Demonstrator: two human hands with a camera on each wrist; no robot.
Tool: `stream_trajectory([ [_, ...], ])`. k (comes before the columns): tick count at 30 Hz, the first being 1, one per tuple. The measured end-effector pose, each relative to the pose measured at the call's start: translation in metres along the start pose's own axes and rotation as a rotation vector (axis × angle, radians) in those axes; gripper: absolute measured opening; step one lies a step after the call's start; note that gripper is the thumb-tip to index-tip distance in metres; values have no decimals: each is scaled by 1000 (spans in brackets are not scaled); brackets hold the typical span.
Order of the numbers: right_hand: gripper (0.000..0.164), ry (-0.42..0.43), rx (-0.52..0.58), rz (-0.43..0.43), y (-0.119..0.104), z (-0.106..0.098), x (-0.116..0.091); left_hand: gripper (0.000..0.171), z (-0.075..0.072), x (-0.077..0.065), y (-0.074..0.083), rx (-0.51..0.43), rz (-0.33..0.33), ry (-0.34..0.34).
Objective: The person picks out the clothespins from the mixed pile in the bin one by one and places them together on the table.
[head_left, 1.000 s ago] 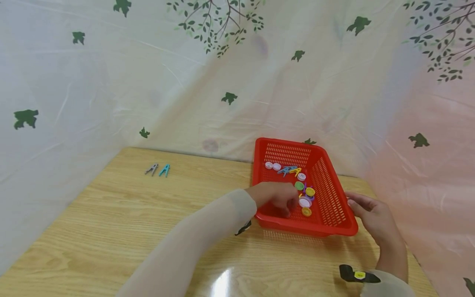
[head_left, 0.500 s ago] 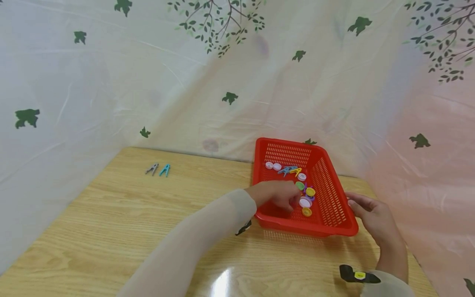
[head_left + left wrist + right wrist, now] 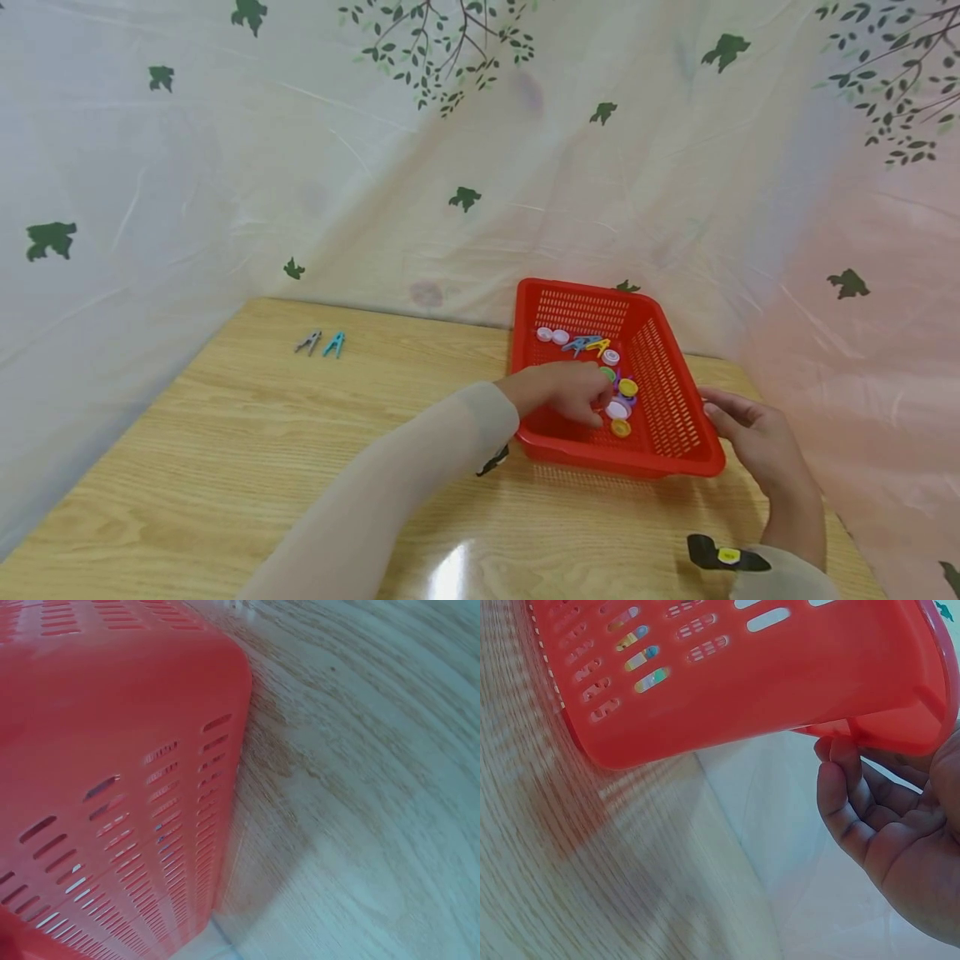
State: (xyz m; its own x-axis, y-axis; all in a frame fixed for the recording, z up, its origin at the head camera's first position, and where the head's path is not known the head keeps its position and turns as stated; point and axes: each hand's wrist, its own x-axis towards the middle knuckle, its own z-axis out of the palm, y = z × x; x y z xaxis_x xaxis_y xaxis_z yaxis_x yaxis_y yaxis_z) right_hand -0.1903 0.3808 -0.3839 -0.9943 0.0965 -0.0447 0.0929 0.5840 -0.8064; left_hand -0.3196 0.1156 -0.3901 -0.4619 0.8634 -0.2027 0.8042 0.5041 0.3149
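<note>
A red slotted plastic basket (image 3: pixel 613 458) sits on the right part of the table. My left hand (image 3: pixel 573 390) reaches down inside it, fingers bent low beside a white cap (image 3: pixel 617 410) and an orange cap (image 3: pixel 620 427). Its fingertips are hidden, and I cannot tell whether they hold anything. With thumb and fingers at the rim, my right hand (image 3: pixel 756 429) holds the basket's right side; in the right wrist view those fingers (image 3: pixel 840 799) curl under the rim. Only the basket's outer wall (image 3: pixel 112 712) shows in the left wrist view, without the hand.
Farther back in the basket lie a yellow clothespin (image 3: pixel 597 345), blue clothespins (image 3: pixel 577 344), a yellow cap (image 3: pixel 627 387), a green cap (image 3: pixel 608 373) and several white caps (image 3: pixel 560 337). A grey clothespin (image 3: pixel 308 341) and a teal clothespin (image 3: pixel 334 343) lie at the table's back left.
My left hand has shifted slightly to the right inside the basket, now covering more of the green cap, and its thumb has swung outward. The right hand and basket stay put.
</note>
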Motion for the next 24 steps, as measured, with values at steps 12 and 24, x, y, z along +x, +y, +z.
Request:
stream_trajectory([
  [12,58,0,18,-24,-2,0,-1,46,-6,-3,4,69,4,20],
  [24,58,-8,-7,10,0,0,1,27,-18,-17,2,102,111,170],
])
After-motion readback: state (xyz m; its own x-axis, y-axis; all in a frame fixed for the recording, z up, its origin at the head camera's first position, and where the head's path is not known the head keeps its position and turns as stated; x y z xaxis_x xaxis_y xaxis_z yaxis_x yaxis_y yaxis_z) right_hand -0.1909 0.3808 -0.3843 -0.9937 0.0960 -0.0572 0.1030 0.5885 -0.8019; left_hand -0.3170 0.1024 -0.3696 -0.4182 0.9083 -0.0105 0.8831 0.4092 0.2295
